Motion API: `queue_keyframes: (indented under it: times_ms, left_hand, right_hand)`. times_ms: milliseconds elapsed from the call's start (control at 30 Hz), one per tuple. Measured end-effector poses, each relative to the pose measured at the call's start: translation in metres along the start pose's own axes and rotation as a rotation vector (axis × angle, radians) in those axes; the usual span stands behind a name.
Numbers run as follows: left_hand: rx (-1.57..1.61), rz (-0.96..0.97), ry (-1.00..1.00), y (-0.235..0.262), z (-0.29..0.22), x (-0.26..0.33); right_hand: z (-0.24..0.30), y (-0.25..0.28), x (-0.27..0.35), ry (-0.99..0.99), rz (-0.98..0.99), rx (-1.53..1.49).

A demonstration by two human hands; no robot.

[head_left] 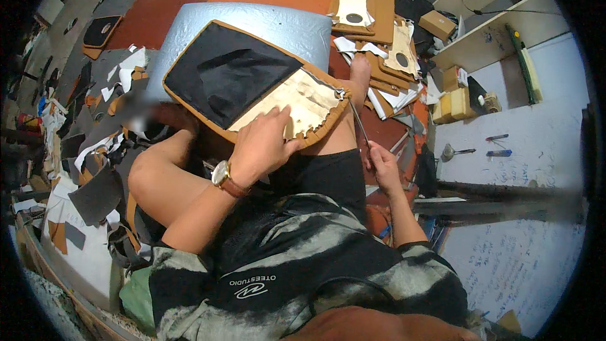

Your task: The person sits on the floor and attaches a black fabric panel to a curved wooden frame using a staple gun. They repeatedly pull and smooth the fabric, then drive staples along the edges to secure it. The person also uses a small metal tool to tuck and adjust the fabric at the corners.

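Observation:
Across my lap lies a tan padded panel (335,117) with its back up, partly over a silvery-blue cushion (189,25). Black fabric (230,82) covers much of this back. A cream section (312,98) with a crimped, wavy border fills its near-right part. My left hand (268,136) lies palm down on the cream section, fingers stretched out. In my right hand (384,164), to the right of the panel, is a thin dark metal rod (358,120). Its far end reaches the panel's right corner, where a small whitish bit shows; the exact contact is too small to tell.
More tan panels (379,79) are stacked at the far right, near a cardboard box (437,25). White shelving (505,44) stands along the right side, with yellow blocks (454,106) and pens (499,153) nearby. Leather and paper scraps (95,196) litter the left floor.

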State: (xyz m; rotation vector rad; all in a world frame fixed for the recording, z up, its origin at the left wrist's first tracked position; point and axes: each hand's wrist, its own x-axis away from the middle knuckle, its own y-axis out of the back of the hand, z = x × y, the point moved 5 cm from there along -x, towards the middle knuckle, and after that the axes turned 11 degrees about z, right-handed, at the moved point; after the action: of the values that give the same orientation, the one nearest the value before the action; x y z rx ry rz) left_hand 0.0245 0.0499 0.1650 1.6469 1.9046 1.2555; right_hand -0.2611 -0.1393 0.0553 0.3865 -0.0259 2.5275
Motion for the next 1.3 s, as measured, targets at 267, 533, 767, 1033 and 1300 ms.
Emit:
queue_keyframes:
  times_ms: [267, 533, 767, 1033, 1300]
  left_hand:
    - [0.664, -0.211, -0.239, 0.019, -0.047, -0.026]
    - [0.555, 0.004, -0.194, 0.013, -0.004, 0.007]
    - [0.331, -0.559, 0.423, 0.163, 0.176, 0.163]
    - [0.457, -0.985, 0.18, 0.169, 0.163, 0.173]
    - [0.312, -0.092, -0.041, 0.022, -0.002, -0.038]
  right_hand:
    - [0.061, -0.014, 0.009, 0.24, 0.014, 0.405]
    - [0.035, 0.018, 0.035, 0.29, -0.053, 0.643]
    - [-0.216, 0.211, 0.1, -0.389, -0.701, 0.039]
    - [-0.236, 0.196, 0.093, -0.557, -0.668, 0.022]
    - [0.075, 0.018, -0.064, 0.469, -0.147, 0.794]
